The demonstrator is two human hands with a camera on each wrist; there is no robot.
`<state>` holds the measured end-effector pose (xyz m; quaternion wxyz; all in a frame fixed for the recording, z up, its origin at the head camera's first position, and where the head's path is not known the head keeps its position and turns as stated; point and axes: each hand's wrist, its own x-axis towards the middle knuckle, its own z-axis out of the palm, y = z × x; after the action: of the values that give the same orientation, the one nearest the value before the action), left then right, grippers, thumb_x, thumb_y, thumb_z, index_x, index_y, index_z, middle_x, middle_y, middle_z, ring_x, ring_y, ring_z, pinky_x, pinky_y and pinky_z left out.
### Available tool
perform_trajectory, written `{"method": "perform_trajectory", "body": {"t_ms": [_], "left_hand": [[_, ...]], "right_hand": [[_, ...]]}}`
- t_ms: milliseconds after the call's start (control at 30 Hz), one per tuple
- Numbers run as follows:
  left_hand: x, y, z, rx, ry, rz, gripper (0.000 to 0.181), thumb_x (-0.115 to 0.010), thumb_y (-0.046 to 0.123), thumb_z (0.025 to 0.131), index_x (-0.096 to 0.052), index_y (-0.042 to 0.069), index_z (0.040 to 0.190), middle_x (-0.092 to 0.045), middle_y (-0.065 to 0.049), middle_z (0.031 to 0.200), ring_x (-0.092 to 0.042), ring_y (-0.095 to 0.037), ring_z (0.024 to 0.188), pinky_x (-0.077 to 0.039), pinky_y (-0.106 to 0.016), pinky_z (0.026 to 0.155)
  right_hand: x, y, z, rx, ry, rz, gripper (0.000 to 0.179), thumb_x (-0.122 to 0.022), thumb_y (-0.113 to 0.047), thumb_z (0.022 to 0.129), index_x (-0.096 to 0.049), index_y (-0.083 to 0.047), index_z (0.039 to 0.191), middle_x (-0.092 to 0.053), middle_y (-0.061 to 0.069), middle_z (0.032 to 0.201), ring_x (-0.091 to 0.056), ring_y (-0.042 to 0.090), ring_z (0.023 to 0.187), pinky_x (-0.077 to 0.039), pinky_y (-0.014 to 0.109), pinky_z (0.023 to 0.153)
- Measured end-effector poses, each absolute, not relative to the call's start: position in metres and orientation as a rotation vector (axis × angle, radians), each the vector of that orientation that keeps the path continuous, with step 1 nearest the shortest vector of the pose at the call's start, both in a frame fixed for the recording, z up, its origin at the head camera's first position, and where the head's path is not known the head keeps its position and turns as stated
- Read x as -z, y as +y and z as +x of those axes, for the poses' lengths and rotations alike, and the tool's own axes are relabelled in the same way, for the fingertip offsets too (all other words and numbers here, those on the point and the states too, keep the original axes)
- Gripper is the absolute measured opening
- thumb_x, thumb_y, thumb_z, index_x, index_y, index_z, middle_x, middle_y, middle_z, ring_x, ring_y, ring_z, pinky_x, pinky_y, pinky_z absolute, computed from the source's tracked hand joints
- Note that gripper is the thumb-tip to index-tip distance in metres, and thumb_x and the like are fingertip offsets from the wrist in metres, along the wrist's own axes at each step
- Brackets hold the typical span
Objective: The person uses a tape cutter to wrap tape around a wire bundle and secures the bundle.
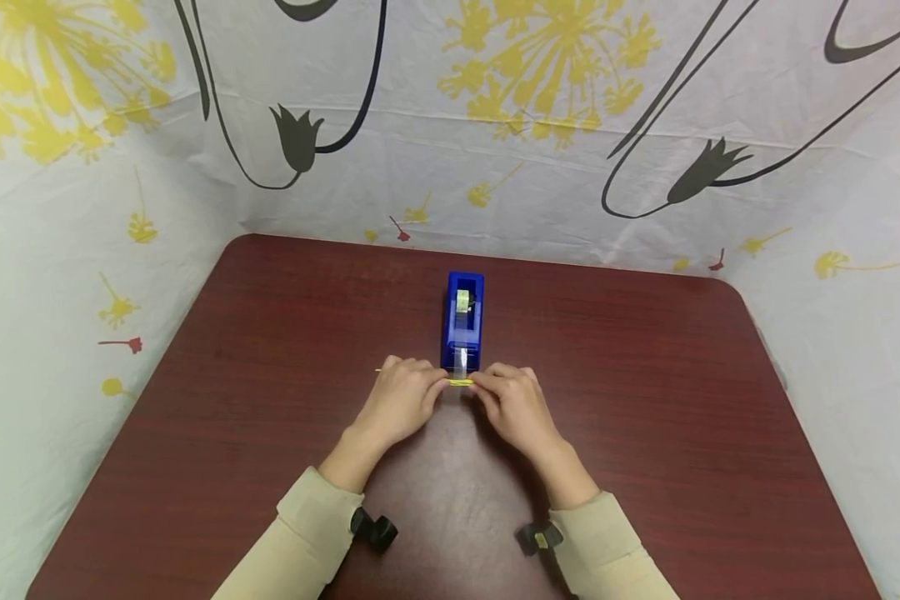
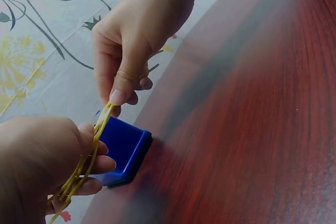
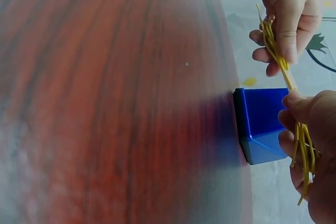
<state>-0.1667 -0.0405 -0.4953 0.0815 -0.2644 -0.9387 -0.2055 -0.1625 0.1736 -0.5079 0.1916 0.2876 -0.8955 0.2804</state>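
Observation:
A bundle of thin yellow strands (image 1: 461, 382) is stretched level between both hands, just in front of a blue tape dispenser (image 1: 464, 321). My left hand (image 1: 403, 398) pinches one side of it between thumb and fingers, and loose strands fan out past the palm in the left wrist view. On the other side my right hand (image 1: 516, 408) pinches the bundle likewise, with strand ends trailing behind its fingers. From the dispenser's front edge a strip of clear tape (image 1: 461, 362) reaches to the short middle length of the bundle. Whether it sticks there is hard to tell.
The dispenser stands on a dark red-brown table (image 1: 330, 308), towards its back. Patterned cloth (image 1: 412, 108) hangs behind and at both sides. A small black device (image 1: 375, 530) is strapped at the left cuff, another (image 1: 538, 538) at the right.

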Motion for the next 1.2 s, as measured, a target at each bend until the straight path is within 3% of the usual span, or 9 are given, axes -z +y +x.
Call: {"method": "perform_trajectory", "body": {"t_ms": [333,867,1200], "left_hand": [[0.4957,-0.0424,-0.1673,0.651,-2.754,-0.816,0.011,-0.071,0.021,0.096,-0.080,0.016,0.099,-0.071,0.004,0.087,-0.066,-0.017,0.080,-0.044,-0.036,0.073],[0.4958,-0.0399,-0.1671,0.673,-2.774,-0.741,0.022,-0.062,0.029,0.102,-0.079,0.015,0.103,-0.072,0.003,0.092,-0.064,-0.020,0.084,-0.041,-0.040,0.078],[0.4975,-0.0418,-0.1673,0.690,-2.714,-0.729,0.016,-0.070,0.027,0.097,-0.082,0.016,0.100,-0.072,0.003,0.090,-0.063,-0.019,0.082,-0.040,-0.038,0.078]], "right_hand": [[0.5055,0.1725,-0.1618,-0.772,-2.539,0.793,0.012,-0.080,-0.007,0.086,-0.080,-0.007,0.099,-0.073,0.002,0.090,-0.070,0.019,0.077,-0.047,0.040,0.070],[0.5068,0.1726,-0.1632,-0.739,-2.474,0.815,0.013,-0.079,-0.006,0.086,-0.080,-0.006,0.099,-0.074,0.004,0.087,-0.068,0.022,0.078,-0.045,0.038,0.067],[0.5067,0.1708,-0.1631,-0.721,-2.536,0.805,0.014,-0.077,-0.008,0.088,-0.079,-0.007,0.102,-0.074,0.003,0.090,-0.069,0.022,0.081,-0.047,0.040,0.073]]}}
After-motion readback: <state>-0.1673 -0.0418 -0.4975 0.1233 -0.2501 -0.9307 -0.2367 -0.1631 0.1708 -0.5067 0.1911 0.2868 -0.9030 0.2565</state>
